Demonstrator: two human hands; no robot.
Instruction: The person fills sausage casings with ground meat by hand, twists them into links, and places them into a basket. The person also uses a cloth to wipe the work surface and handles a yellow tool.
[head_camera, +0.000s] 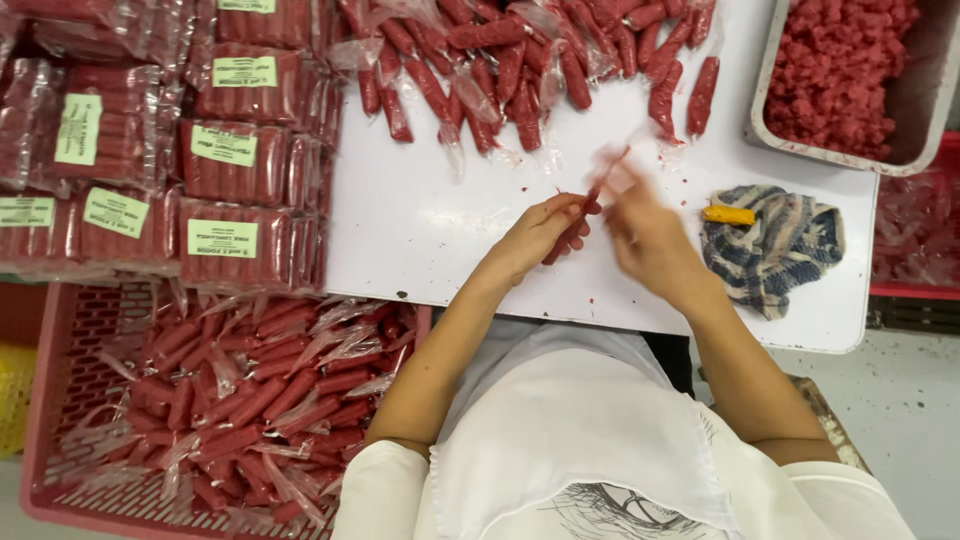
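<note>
My left hand grips a red sausage over the white board. My right hand is blurred by motion beside it, pinching the sausage's clear wrapper near its upper end. A pile of wrapped red sausages lies at the far side of the board. A red crate at lower left holds several unwrapped sausages and loose clear casings.
Stacked packs of sausages with green labels fill the left. A metal tray of red minced meat stands at the top right. A striped cloth with a yellow-handled tool lies to the right.
</note>
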